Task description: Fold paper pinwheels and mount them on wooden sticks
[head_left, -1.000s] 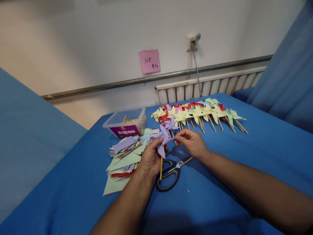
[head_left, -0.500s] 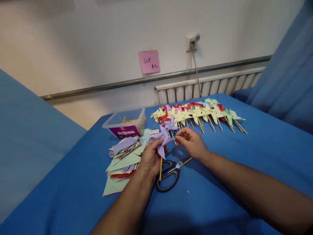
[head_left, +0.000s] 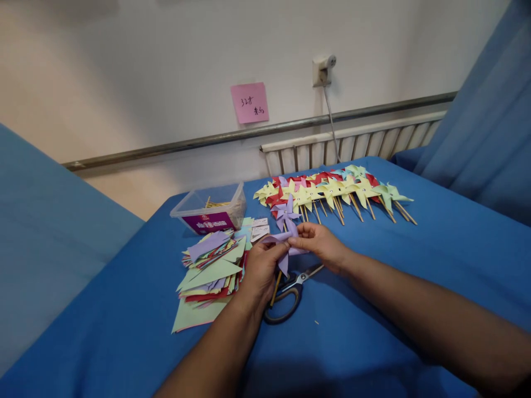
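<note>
A purple paper pinwheel (head_left: 284, 264) on a thin wooden stick is between my two hands, over the table. My left hand (head_left: 262, 268) is closed on it from the left, near its middle. Thumb and fingers of my right hand (head_left: 317, 243) pinch the paper close to the pinwheel's centre. The stick (head_left: 275, 289) slants down below the paper. Under it lie scissors (head_left: 297, 284) with dark handles, partly hidden by the left hand and the stick. Just behind my hands, another purple pinwheel (head_left: 285, 212) lies at the near left end of a row of finished-looking pinwheels (head_left: 332, 190).
At left are stacked coloured paper sheets (head_left: 211, 271) and a clear plastic box (head_left: 207, 213) holding thin sticks. Small white cards (head_left: 260, 232) lie beside the papers. A blue cloth (head_left: 373, 342) covers the table. A radiator (head_left: 352, 135) and wall socket (head_left: 322, 72) stand behind.
My right hand has moved left and inward, from a blade's outer tip to the pinwheel's centre. The pinwheel has shifted slightly right and turned, its paper now more folded between the hands.
</note>
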Tool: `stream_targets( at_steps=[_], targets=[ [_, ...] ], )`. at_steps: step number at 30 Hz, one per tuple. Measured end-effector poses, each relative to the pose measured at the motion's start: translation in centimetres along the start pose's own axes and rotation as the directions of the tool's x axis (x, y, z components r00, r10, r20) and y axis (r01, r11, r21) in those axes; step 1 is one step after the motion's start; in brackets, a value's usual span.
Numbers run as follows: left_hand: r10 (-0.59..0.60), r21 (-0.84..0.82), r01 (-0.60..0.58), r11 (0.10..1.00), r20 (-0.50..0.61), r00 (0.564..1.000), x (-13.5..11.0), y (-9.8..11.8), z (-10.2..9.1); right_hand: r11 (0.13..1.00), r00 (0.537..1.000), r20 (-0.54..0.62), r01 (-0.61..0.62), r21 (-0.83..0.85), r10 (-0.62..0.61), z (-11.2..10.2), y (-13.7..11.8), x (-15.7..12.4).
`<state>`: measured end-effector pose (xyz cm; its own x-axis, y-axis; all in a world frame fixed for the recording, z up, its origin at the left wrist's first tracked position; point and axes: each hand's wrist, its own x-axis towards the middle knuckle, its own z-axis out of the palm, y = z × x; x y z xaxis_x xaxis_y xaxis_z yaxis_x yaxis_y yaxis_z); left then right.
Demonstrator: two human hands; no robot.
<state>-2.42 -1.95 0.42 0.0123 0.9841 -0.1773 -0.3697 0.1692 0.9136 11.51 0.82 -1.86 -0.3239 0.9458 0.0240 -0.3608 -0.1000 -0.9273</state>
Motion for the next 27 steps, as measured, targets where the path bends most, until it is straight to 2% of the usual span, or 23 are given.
stream_targets(
  at_steps=[6,10,15,27],
  targets=[
    [-0.057,0.006,0.056,0.998,0.068,0.996,0.0,0.3,-0.4,0.995,0.993,0.092,-0.085,0.051,0.080,-0.7,-0.1,0.2],
    [-0.106,-0.086,0.119,0.989,0.140,0.984,-0.1,1.0,-0.5,0.978,0.985,0.105,-0.151,0.140,0.137,-1.2,-0.5,0.4],
    [-0.123,-0.127,0.149,0.981,0.196,0.973,-0.2,1.5,-0.3,0.959,0.982,0.135,-0.162,0.232,0.134,-1.5,-0.9,0.4],
    [-0.121,-0.093,0.139,0.986,0.176,0.977,-0.2,0.8,-0.1,0.969,0.975,0.176,-0.165,0.184,0.133,-1.4,-1.1,0.3]
  ],
)
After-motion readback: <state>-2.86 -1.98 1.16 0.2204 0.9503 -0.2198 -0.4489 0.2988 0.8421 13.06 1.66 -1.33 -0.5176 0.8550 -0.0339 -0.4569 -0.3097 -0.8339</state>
